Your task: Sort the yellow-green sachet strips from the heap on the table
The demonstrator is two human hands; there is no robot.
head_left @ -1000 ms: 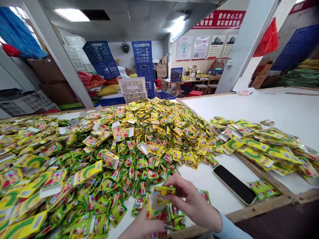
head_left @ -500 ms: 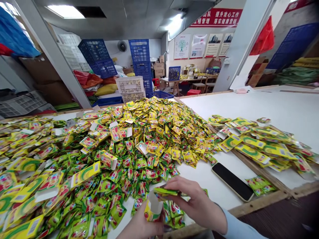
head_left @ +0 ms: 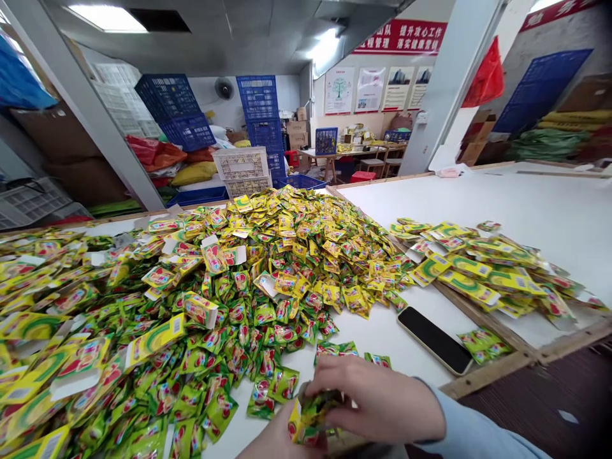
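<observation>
My left hand (head_left: 282, 437), low in the head view, is closed round a small yellow carton (head_left: 295, 422), tilted toward me. My right hand (head_left: 356, 395) pinches green candy sachets (head_left: 321, 408) at the carton's open end. Part of the sachets seems to be inside the carton, but my fingers hide how far. Loose green sachets (head_left: 272, 389) lie on the white table just beyond the hands. Behind them rises a large heap of yellow and green sachets (head_left: 306, 236). Several open yellow cartons (head_left: 155, 341) lie over the pile at the left.
A black-screened phone (head_left: 435, 339) lies to the right of my hands, beside a green sachet strip (head_left: 484, 344). Flat yellow cartons (head_left: 478, 274) are piled past a wooden strip (head_left: 514, 341). Blue crates (head_left: 261, 121) and a white crate (head_left: 241, 164) stand behind the table.
My right hand has brought the green sachets down to the carton's mouth, and they now sit partly in it. The whole view has shifted slightly to the right.
</observation>
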